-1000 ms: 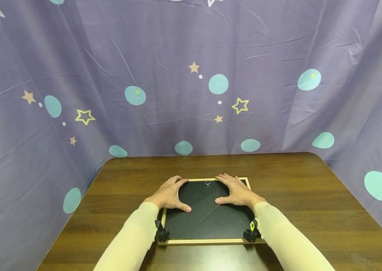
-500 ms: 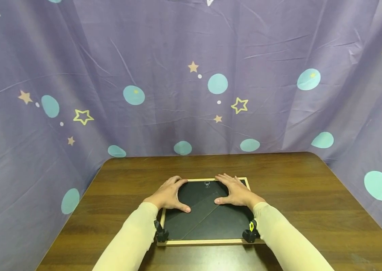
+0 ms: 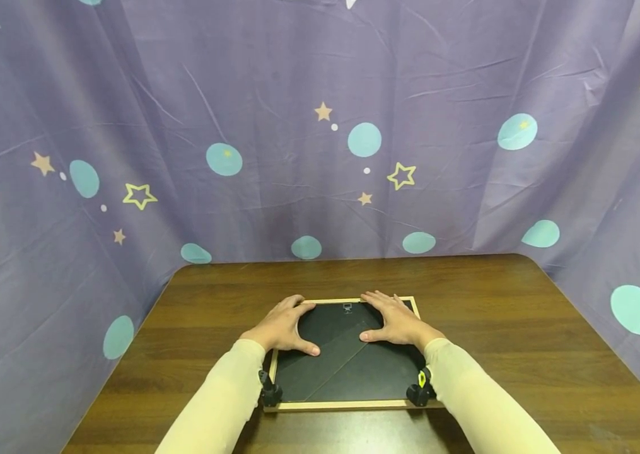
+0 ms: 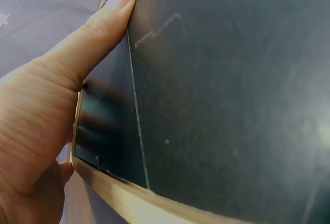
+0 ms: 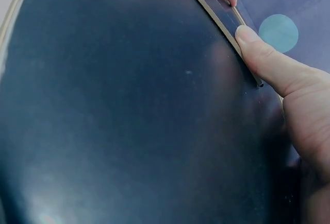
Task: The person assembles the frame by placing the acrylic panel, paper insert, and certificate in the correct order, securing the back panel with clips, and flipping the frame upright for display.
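Note:
A picture frame with a light wooden rim (image 3: 354,405) lies back side up, its black backing board (image 3: 348,378) crossed by slanted seams. A small metal hanger (image 3: 347,308) sits at the middle of the far edge. My left hand (image 3: 284,325) spreads over the left part, thumb on the board and fingers reaching the far rim. On the right part rests my right hand (image 3: 396,321), its thumb also on the board. In the left wrist view the left thumb (image 4: 95,38) touches near a seam. The right thumb (image 5: 265,56) lies at a raised edge of the board.
Beneath is a brown wood-grain table (image 3: 524,353) with rounded far corners. Behind it and at both sides hangs a purple curtain (image 3: 285,208) with stars and teal dots. A black wrist device (image 3: 270,389) hangs over the frame's near left corner, another (image 3: 420,392) near the right.

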Available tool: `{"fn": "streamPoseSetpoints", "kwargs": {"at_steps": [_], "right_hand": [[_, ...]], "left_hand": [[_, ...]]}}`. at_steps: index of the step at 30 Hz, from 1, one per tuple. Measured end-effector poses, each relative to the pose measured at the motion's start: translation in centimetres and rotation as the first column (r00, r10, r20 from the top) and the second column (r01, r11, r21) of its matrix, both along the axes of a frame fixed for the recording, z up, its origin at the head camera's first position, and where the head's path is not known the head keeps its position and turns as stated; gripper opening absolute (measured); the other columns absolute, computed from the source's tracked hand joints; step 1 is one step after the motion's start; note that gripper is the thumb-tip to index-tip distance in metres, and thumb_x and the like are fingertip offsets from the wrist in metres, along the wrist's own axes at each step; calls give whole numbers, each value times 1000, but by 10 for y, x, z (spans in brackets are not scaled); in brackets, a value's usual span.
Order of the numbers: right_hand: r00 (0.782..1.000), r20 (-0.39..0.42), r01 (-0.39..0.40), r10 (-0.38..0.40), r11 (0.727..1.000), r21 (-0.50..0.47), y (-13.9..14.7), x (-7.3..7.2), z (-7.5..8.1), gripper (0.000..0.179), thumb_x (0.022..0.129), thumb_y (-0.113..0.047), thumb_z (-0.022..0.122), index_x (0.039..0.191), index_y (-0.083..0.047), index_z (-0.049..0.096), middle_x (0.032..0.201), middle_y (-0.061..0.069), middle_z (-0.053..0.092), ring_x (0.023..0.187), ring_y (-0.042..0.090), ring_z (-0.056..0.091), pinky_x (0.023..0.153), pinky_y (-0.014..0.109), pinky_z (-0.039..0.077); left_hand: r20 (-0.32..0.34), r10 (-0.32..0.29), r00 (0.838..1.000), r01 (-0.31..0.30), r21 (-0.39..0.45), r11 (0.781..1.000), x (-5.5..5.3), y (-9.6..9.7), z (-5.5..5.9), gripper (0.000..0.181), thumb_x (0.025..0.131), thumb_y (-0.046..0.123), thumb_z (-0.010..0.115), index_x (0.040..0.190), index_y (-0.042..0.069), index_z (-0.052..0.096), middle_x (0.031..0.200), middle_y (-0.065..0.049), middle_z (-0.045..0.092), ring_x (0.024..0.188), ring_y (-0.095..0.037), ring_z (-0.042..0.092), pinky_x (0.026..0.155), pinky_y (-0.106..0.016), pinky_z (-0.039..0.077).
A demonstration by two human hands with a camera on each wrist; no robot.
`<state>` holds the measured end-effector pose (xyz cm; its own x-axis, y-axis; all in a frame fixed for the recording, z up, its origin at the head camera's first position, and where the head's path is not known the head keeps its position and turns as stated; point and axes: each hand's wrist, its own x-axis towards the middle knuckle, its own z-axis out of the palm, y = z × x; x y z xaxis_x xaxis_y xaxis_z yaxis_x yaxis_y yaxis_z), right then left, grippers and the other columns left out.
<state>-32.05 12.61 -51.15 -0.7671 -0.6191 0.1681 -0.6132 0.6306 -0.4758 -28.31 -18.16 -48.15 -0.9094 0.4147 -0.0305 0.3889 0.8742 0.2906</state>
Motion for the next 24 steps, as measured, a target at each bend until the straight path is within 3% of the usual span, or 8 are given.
{"fn": "streamPoseSetpoints", "kwargs": {"at_steps": [10, 24], "right_hand": [[1000, 7, 7, -7, 1000, 14, 0, 1, 2, 97, 75, -61, 72, 148, -7, 37, 151, 14, 35, 142, 36, 23, 111, 62, 12], [1000, 17, 10, -10, 1000, 13, -1, 0, 3, 97, 75, -61, 72, 148, -7, 37, 151, 15, 35, 141, 36, 24, 111, 62, 12]], "left_hand": [[11, -6, 1000, 7, -43, 999, 0, 1, 1, 112, 57, 75, 74, 147, 19, 41, 152, -14, 29, 140, -32, 24, 111, -51, 25], [-32, -24, 999, 23, -43, 999, 1, -6, -5, 118, 59, 82, 66, 151, 17, 32, 154, -13, 28, 141, -33, 24, 112, -52, 22]]}}
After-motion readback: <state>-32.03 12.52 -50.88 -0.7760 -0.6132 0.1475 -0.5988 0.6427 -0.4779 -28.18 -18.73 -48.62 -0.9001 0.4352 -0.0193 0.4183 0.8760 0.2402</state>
